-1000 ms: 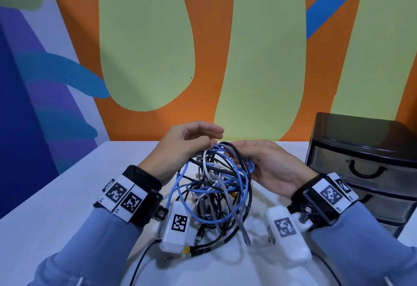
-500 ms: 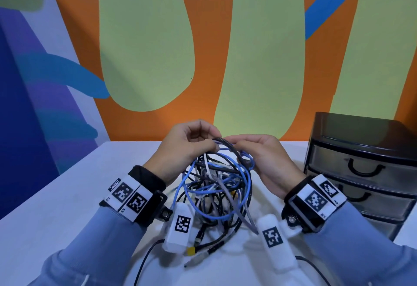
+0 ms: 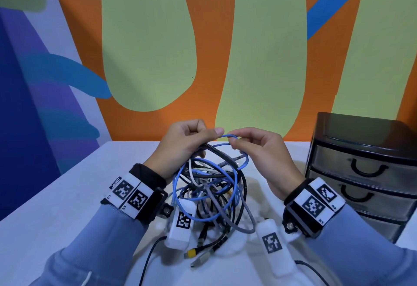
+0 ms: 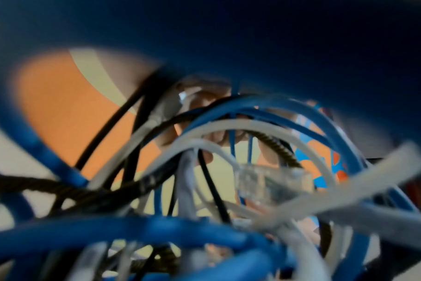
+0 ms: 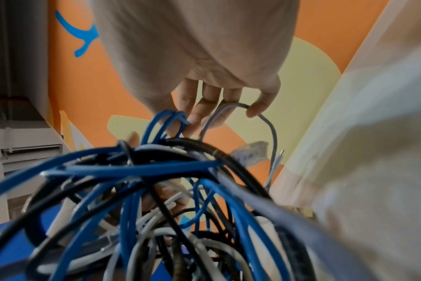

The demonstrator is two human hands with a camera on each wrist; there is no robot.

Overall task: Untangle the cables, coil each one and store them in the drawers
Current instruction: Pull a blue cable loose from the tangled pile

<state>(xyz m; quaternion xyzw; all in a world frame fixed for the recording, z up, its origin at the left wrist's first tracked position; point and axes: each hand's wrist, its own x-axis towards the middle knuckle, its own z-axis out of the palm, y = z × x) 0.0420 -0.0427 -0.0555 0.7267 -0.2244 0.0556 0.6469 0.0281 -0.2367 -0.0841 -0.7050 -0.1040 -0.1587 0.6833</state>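
- Head view: the cable tangle, made of blue, black, grey and white cables, is lifted above the white table, between both hands.
- Head view: the left hand has curled fingers gripping the black braided cable at the top of the tangle; the thumb points toward the right hand.
- Head view: the right hand pinches a loop of the blue cable between thumb and fingertips, just beside the left thumb.
- Head view: a yellow connector and a metal plug hang at the bottom of the tangle, near the table.
- Head view: the drawer unit stands on the table to the right, all visible drawers closed.
- Left wrist view: blurred; a clear network plug lies among blue and white loops. The grip cannot be told here.
- Right wrist view: the fingers curl round blue loops, and a grey cable hooks over one fingertip.
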